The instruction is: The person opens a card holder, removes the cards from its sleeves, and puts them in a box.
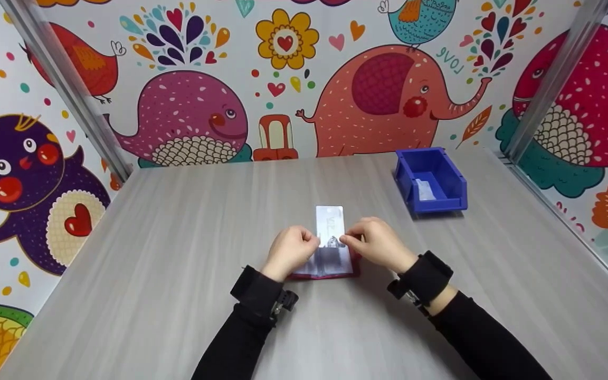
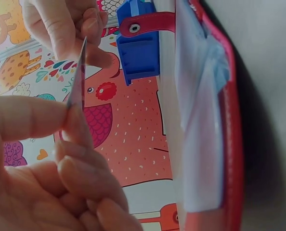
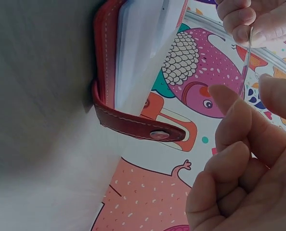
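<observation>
A thin whitish card (image 1: 330, 224) with a small dark picture at its lower end stands above an open red card holder (image 1: 335, 262) in the head view. My left hand (image 1: 291, 250) pinches the card's left edge between thumb and index finger. At the opposite edge is my right hand (image 1: 380, 245); its thumb and index finger (image 3: 227, 103) are apart around the card in the right wrist view. The holder lies on the table with clear plastic sleeves (image 2: 203, 163) and a red snap strap (image 3: 138, 127). Whether the card's lower end enters a sleeve is unclear.
A blue bin (image 1: 454, 203) stands at the back right of the wood-grain table (image 1: 188, 237), with a whitish flat piece (image 1: 424, 190) inside. Printed cartoon panels (image 1: 283, 95) and metal posts (image 1: 72, 95) enclose the table's back and sides.
</observation>
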Action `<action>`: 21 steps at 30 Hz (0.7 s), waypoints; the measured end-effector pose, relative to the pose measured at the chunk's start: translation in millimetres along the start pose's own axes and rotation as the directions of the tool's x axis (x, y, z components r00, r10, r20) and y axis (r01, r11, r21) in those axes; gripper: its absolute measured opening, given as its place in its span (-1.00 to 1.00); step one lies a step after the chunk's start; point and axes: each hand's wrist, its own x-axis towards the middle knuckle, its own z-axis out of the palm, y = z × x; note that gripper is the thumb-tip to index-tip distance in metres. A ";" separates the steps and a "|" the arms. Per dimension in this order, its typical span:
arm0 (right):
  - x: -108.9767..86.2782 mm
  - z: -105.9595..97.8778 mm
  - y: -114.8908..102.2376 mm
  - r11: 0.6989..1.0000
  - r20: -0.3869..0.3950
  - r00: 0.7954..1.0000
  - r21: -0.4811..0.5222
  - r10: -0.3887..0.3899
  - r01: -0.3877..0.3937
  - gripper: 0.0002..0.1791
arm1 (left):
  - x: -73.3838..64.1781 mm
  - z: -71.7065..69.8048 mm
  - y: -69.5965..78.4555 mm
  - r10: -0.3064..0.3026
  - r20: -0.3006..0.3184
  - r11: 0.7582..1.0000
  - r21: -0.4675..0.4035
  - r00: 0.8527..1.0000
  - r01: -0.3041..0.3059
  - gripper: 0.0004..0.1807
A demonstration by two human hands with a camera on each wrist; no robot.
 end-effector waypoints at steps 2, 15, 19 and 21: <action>-0.5 0.8 0.4 1.000 0.000 1.000 0.001 0.011 -0.011 -0.84 | -0.4 0.9 0.1 0.002 -0.001 1.000 0.018 1.000 -0.002 -0.74; -3.6 1.6 0.2 0.994 0.025 0.994 0.018 0.106 -0.106 -0.80 | -1.4 7.4 -1.9 0.025 -0.014 0.997 0.068 1.000 -0.024 -0.75; -4.1 0.7 -0.7 0.989 0.039 0.989 0.032 0.141 -0.143 -0.77 | -1.1 8.5 -1.9 0.027 -0.013 0.997 0.071 1.000 -0.026 -0.76; -4.4 0.6 -0.5 0.986 0.054 0.986 0.050 0.159 -0.162 -0.76 | -1.2 8.8 -1.5 0.026 -0.011 0.997 0.067 1.000 -0.025 -0.75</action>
